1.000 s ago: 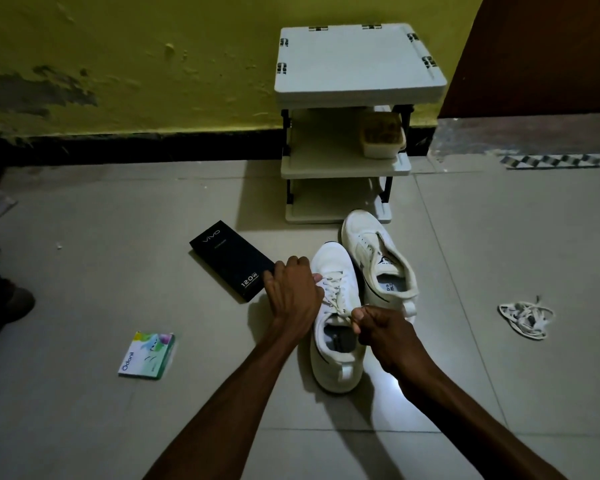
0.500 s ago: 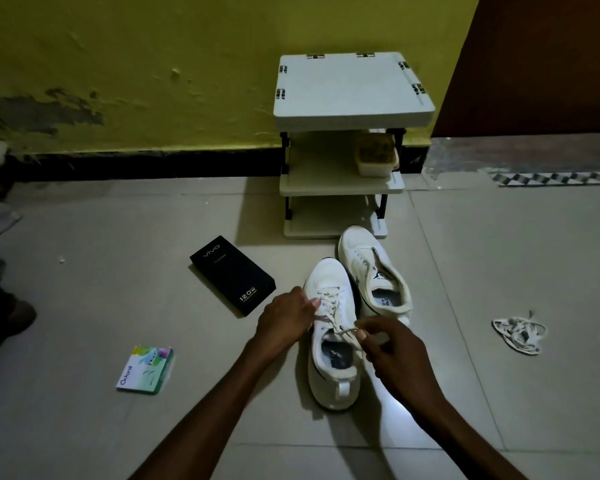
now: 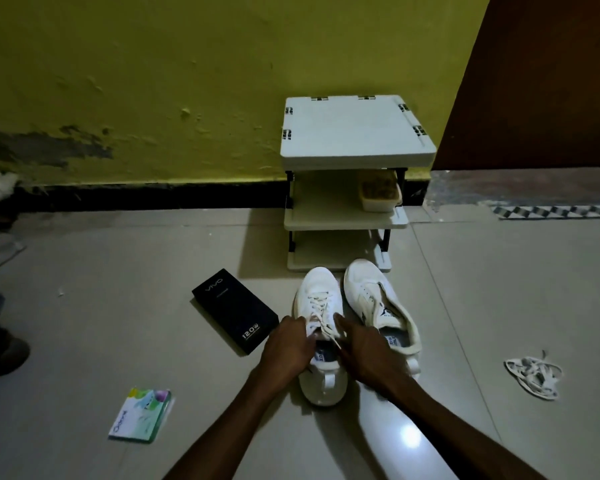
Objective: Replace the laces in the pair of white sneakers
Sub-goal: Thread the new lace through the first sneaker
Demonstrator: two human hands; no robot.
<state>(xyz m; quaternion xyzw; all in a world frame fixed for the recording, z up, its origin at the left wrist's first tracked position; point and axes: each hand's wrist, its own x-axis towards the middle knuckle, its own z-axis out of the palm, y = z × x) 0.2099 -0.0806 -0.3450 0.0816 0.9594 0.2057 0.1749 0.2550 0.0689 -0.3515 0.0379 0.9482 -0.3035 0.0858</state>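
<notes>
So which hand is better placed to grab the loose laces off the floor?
Right. The right hand sits nearer the loose laces, which lie on that side; the left hand would have to reach across the unlaced sneaker.

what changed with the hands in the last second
Both hands let go of the lace: the right hand no longer pinches its end, the left hand has uncurled, and their fingers now lie along the sides of the laced sneaker. The second sneaker, black box and loose laces stayed put.
</notes>
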